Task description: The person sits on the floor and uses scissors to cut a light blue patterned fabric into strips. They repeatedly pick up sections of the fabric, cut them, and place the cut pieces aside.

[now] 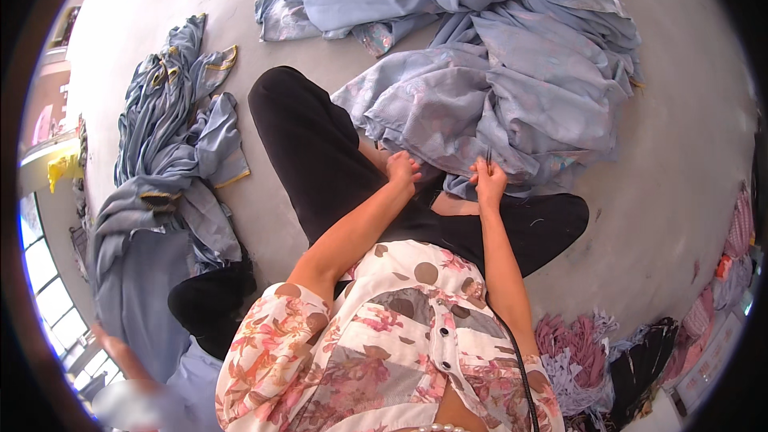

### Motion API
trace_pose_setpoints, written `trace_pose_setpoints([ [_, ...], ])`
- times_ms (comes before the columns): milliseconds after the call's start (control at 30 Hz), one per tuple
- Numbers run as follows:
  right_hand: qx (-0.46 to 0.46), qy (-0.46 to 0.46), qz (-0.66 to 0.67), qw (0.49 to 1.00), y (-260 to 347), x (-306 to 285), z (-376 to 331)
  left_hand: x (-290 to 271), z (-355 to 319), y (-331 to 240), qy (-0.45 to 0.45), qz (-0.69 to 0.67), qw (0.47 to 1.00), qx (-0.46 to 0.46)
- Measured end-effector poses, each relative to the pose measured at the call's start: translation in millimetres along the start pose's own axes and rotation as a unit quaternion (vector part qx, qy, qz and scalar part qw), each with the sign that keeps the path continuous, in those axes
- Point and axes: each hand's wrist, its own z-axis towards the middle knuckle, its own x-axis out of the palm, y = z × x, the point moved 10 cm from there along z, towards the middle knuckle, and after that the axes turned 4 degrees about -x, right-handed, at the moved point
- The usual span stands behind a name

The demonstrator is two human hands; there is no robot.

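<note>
A large heap of blue-grey cloth (552,72) with a faint floral pattern lies on the floor before me, its near edge over my crossed legs. Beside that edge, my left hand (402,170) is closed with curled fingers; whatever is in them is too small to make out. My right hand (490,182) is closed on a small dark pointed tool (489,158) at the cloth's near edge. The tool's tips point away from me, and its exact kind is unclear.
Another twisted pile of blue-grey cloth (172,152) with yellow edging lies at left, near another person's dark-clad knee (210,312). At lower right are pink and pale fabric strips (572,352) and a black cloth (642,368). Windows (50,280) line the far left.
</note>
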Motion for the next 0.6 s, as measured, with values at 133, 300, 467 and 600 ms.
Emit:
trace_pose_setpoints([
  [133,0.193,0.03,0.17,0.966,-55,31,-21,1,58,38,-0.015,0.041,0.998,-0.053],
  [300,0.249,0.063,0.241,0.936,-66,40,-33,14,56,26,-0.053,0.076,0.995,-0.041],
  [467,0.294,0.065,0.254,0.919,-83,49,-40,12,59,5,-0.014,0.142,0.989,0.049],
  [600,0.356,0.056,0.271,0.893,-102,63,-45,35,44,-13,0.055,0.097,0.984,0.136],
])
